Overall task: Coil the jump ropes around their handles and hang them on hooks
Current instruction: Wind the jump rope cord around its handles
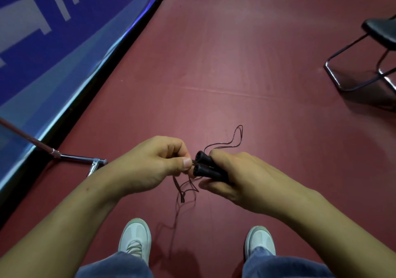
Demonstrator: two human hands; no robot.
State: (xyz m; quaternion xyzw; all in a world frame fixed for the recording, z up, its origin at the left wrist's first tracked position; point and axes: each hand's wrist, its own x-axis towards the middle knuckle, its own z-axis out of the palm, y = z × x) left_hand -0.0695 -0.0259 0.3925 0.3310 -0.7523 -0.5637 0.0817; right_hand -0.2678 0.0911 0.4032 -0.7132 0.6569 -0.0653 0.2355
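Right hand [233, 177] grips both handles [205, 166]; left hand [154, 164] pinches the rope [227, 144], whose slack loops could tangle.

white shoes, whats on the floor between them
In the head view the red floor between the left shoe and right shoe is mostly bare; only a thin strand of the jump rope trails down near the left shoe.
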